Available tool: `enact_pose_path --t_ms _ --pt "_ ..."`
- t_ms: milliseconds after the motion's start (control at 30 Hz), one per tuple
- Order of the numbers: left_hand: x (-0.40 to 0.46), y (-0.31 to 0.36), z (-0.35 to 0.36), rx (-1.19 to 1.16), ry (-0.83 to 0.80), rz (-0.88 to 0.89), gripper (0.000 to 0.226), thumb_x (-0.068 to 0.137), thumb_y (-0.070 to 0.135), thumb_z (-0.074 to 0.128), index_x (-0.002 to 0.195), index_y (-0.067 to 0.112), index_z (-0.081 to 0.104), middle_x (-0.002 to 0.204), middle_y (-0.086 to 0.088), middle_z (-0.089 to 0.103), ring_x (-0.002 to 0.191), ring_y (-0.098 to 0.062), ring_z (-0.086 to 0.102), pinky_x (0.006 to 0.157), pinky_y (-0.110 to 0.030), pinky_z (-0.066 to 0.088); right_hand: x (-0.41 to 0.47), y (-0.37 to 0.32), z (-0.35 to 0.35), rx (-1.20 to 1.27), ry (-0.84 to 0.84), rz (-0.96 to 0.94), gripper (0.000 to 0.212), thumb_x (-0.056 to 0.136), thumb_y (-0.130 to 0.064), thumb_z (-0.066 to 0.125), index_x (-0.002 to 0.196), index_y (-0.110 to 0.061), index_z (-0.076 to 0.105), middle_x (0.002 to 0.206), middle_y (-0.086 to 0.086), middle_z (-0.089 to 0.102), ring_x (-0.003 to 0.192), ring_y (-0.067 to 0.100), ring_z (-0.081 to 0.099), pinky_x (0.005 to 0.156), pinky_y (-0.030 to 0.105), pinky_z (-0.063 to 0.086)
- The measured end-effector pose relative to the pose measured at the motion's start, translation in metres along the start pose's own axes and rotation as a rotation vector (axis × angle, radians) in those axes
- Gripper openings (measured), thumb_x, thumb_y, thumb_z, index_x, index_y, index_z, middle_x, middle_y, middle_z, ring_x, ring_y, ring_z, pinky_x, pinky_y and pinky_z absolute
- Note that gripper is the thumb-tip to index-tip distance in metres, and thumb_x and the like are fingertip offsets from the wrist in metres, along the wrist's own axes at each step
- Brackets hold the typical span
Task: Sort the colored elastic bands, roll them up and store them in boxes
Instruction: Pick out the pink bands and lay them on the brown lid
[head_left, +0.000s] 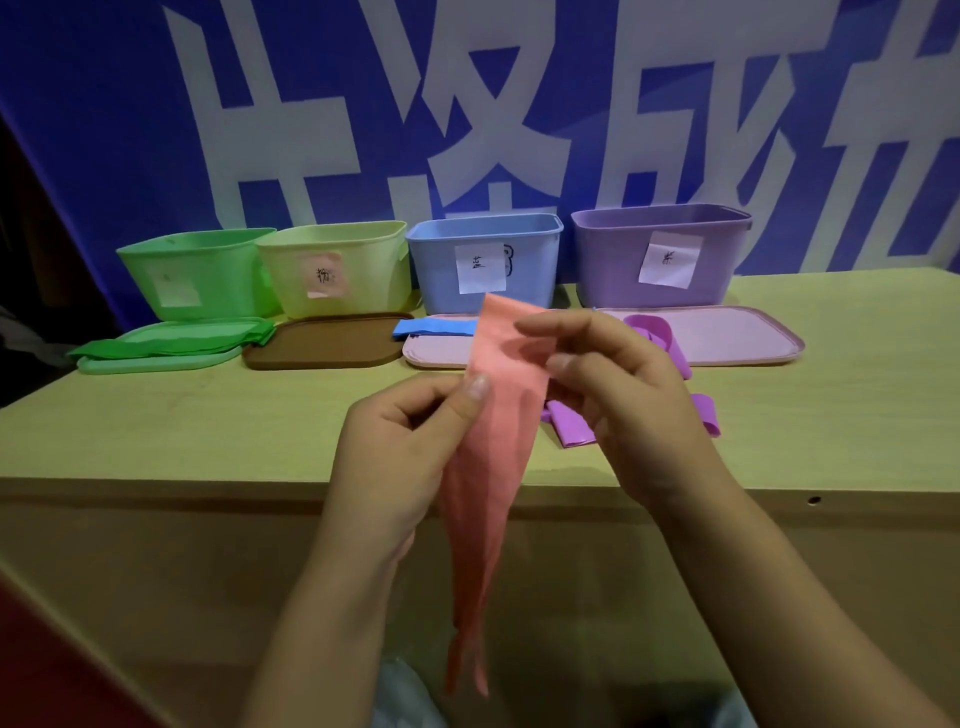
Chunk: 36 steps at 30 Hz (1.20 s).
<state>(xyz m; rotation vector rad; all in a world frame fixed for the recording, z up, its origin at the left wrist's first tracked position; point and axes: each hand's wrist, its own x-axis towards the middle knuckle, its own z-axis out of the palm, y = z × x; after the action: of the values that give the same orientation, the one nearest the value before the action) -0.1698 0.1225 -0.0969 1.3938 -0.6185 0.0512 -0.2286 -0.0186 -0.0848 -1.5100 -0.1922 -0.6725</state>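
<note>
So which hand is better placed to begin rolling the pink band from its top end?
Probably the right hand: its fingers pinch the pink band near the top edge, where a roll would begin. The left hand grips lower on the band's side, so it can keep the hanging strip steady.

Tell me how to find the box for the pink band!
Look along the row of four plastic boxes at the back of the pale wooden table. Second from the left stands the pale yellow plastic box, behind a flat brown lid. It alone has a pink paper label; its neighbours are green and blue.
</note>
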Motion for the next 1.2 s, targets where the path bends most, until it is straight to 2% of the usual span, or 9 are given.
enact_pose_path --t_ms 67,200,400,533,633,767,933,1067,1200 --pt "-0.002 -0.003 0.001 0.056 -0.036 0.012 0.012 0.07 0.03 0.067 0.074 0.023 0.075 0.073 0.005 0.073 0.073 -0.006 0.063 0.07 -0.022 0.05 0.001 0.001 0.002 -0.006 0.091 0.001 0.018 0.086 -0.006 0.06 0.089 -0.021 0.07 0.086 -0.006 0.071 0.084 0.008 0.064 0.079 0.03 0.054" --pt "-0.003 -0.007 0.003 0.12 -0.081 0.04 0.014 0.073 0.03 0.066 0.078 0.02 0.075 0.08 -0.005 0.071 0.077 -0.013 0.063 0.074 -0.033 0.051 0.003 0.005 0.007 -0.003 0.255 -0.039 0.009 0.086 -0.008 0.062 0.087 -0.016 0.067 0.074 -0.008 0.066 0.069 0.002 0.059 0.062 0.021 0.049" --pt "-0.003 -0.014 0.008 0.162 -0.125 0.039 0.018 0.074 0.033 0.065 0.078 0.019 0.075 0.079 -0.003 0.071 0.08 -0.023 0.064 0.074 -0.04 0.051 0.002 0.004 0.007 0.033 0.333 -0.071 0.017 0.083 -0.002 0.065 0.092 -0.017 0.062 0.079 -0.001 0.067 0.075 0.006 0.062 0.066 0.019 0.049" --pt "-0.002 -0.017 0.009 0.167 -0.126 0.018 0.017 0.076 0.032 0.065 0.081 0.02 0.076 0.08 0.001 0.071 0.077 -0.014 0.064 0.071 -0.034 0.051 -0.002 -0.003 0.002 -0.11 0.343 -0.149 0.022 0.082 -0.005 0.068 0.096 -0.021 0.061 0.091 0.005 0.069 0.089 0.012 0.067 0.075 0.024 0.053" --pt "-0.001 -0.019 0.008 0.193 -0.164 0.02 0.024 0.083 0.041 0.062 0.086 0.02 0.074 0.084 0.004 0.07 0.084 -0.013 0.065 0.076 -0.034 0.052 -0.004 -0.009 0.001 -0.142 0.314 -0.151 0.026 0.082 -0.004 0.068 0.099 -0.022 0.06 0.089 0.002 0.071 0.091 0.013 0.068 0.078 0.03 0.056" --pt "0.003 -0.019 0.003 0.137 -0.158 -0.011 0.02 0.093 0.017 0.054 0.102 0.02 0.073 0.103 0.004 0.072 0.101 -0.015 0.066 0.092 -0.043 0.051 -0.007 -0.018 -0.001 -0.136 0.269 -0.138 0.031 0.081 -0.004 0.068 0.1 -0.025 0.058 0.087 -0.001 0.073 0.09 0.011 0.068 0.078 0.029 0.056" --pt "0.003 -0.01 0.006 -0.03 -0.037 -0.051 0.038 0.085 -0.006 0.058 0.098 0.028 0.069 0.089 0.009 0.075 0.083 -0.006 0.068 0.069 -0.022 0.055 -0.014 -0.022 0.001 -0.138 0.203 -0.144 0.035 0.08 -0.003 0.069 0.104 -0.025 0.057 0.088 0.004 0.073 0.089 0.012 0.069 0.076 0.025 0.055" --pt "-0.001 -0.004 0.008 -0.112 -0.031 -0.078 0.049 0.085 -0.005 0.059 0.117 0.033 0.057 0.088 0.002 0.075 0.079 -0.01 0.07 0.064 -0.023 0.055 -0.021 -0.02 0.004 -0.185 0.147 -0.113 0.038 0.08 -0.002 0.068 0.108 -0.025 0.057 0.088 -0.003 0.072 0.088 0.006 0.068 0.076 0.022 0.055" --pt "-0.006 0.001 0.01 -0.112 -0.056 -0.048 0.031 0.084 -0.005 0.06 0.101 0.021 0.063 0.087 0.0 0.076 0.078 -0.012 0.071 0.061 -0.025 0.054 -0.024 -0.016 0.006 -0.246 0.146 -0.145 0.042 0.077 -0.001 0.072 0.107 -0.027 0.058 0.089 -0.006 0.07 0.079 0.009 0.066 0.073 0.022 0.053"
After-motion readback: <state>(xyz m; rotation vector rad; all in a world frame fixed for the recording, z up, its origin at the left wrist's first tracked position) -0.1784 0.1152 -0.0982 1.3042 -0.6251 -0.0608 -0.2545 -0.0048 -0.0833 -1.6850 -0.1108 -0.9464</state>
